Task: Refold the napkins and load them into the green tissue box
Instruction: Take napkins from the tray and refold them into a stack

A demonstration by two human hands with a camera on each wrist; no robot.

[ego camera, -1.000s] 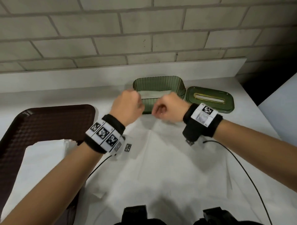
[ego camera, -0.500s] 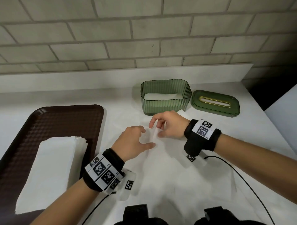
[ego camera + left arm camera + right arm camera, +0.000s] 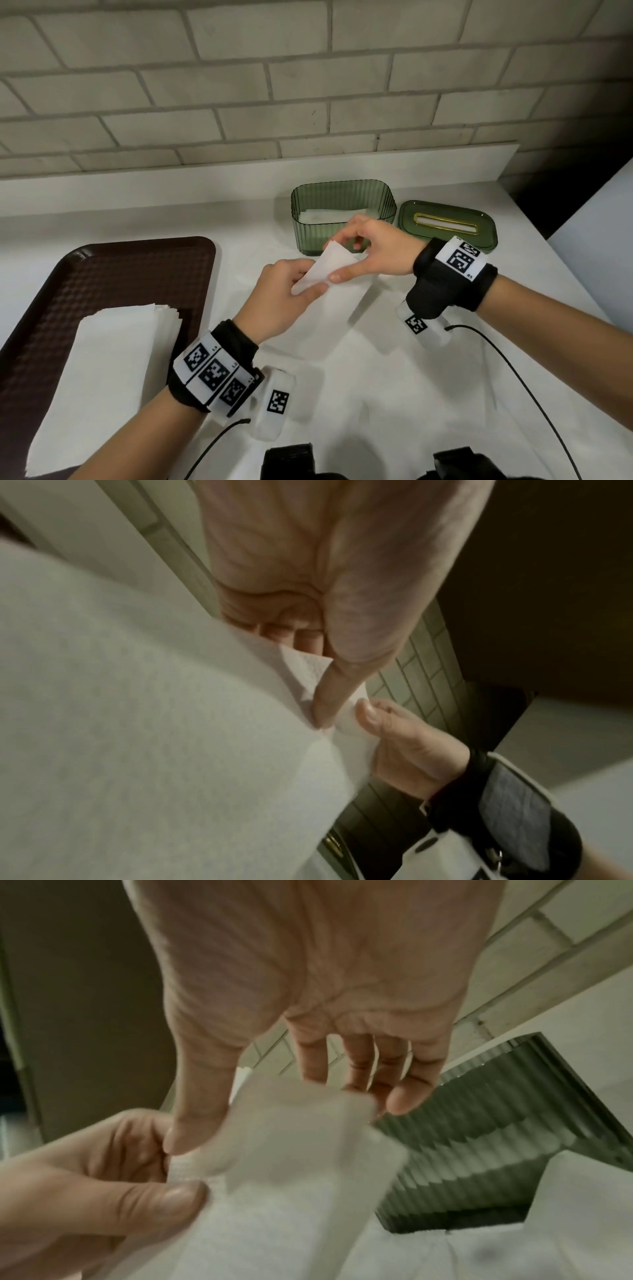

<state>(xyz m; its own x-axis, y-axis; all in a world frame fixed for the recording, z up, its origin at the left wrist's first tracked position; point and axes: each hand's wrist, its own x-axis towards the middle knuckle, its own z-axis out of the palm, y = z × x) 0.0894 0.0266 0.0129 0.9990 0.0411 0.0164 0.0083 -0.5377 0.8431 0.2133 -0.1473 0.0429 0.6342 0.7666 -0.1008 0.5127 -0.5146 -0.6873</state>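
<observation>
Since half a second ago both hands have lifted the napkin [image 3: 329, 270]: left hand [image 3: 284, 301] pinches its near end, right hand [image 3: 373, 250] its far end, long axis toward one o'clock, where the green tissue box [image 3: 342, 214] waits open.

Head view is evenly, moderately lit with soft shadows, a dark far-right corner and bowed wide-angle edges; both wrist views are dim, greenish and blurred, possibly from motion.

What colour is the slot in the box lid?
Gold. The slot in the green lid has a shiny gold rim, clearest in the head view.
</observation>
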